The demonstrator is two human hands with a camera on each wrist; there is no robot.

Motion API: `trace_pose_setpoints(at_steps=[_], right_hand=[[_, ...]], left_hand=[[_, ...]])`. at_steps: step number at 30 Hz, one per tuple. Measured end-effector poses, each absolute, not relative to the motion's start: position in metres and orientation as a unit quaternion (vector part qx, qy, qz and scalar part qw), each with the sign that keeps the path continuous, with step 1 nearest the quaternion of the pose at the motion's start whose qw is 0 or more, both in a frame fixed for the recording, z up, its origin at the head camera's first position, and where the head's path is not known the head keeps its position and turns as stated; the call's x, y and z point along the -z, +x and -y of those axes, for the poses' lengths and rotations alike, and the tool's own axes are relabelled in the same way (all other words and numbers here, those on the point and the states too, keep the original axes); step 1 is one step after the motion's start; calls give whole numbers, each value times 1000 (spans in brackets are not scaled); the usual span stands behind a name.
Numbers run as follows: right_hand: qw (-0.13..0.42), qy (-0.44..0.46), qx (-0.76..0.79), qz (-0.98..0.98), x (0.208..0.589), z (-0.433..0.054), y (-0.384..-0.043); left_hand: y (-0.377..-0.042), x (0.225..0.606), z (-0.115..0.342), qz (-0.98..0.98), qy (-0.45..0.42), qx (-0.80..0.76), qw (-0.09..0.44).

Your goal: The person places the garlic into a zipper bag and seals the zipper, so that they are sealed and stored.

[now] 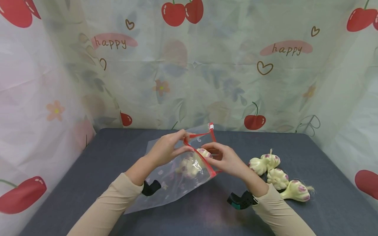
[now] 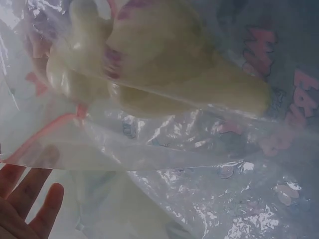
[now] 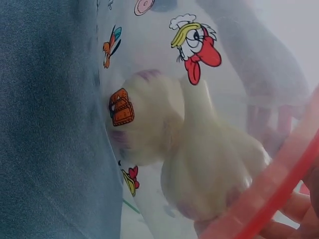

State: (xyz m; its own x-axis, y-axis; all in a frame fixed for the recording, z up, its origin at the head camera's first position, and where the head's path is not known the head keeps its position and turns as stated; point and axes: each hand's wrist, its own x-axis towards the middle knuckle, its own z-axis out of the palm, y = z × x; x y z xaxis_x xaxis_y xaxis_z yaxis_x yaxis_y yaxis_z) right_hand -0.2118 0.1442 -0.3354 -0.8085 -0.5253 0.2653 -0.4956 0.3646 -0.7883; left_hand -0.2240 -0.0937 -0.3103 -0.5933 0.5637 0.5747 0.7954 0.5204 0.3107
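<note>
My left hand pinches the red-edged opening of a clear printed zip bag, holding its mouth apart. At that mouth my right hand grips a garlic bulb, its fingers around the bulb just inside the red zip strip. Deeper in the bag lies more garlic, seen through the film. From the right wrist, the held bulb has its stem pointing into the bag, beside another bulb. Through the plastic, the left wrist view shows purple-streaked garlic above the left fingers.
Several garlic bulbs lie grouped on the dark table, right of my right forearm. A fabric screen printed with cherries and hearts encloses the table's back and sides. Each wrist wears a black strapped device.
</note>
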Motion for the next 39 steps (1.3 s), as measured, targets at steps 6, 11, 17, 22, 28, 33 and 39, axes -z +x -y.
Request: trace_pose_setpoints(at_steps=[6,11,17,22,28,33,39], right_hand=[[36,-321,471,-821,337,-141,-213],[48,-337,467,-816,336,-140,-211],[64,-352,465,-810,337,-139,-212],[53,-350,458,-815,336,-141,-211],[42,-333,457,-824,331,-146,-208],[41,-321,459,-827,328,-148,-207],[38,-324,449,-832,326,-148,-208]], left_hand=[[-226,309,92,842,-405,284,214],[-226,305,91,841,-405,284,220],[-226,301,91,839,-404,290,221],[-224,301,93,844,-398,292,210],[-224,303,94,848,-386,302,203],[-224,303,95,851,-380,302,201],[-225,304,95,848,-381,305,204]])
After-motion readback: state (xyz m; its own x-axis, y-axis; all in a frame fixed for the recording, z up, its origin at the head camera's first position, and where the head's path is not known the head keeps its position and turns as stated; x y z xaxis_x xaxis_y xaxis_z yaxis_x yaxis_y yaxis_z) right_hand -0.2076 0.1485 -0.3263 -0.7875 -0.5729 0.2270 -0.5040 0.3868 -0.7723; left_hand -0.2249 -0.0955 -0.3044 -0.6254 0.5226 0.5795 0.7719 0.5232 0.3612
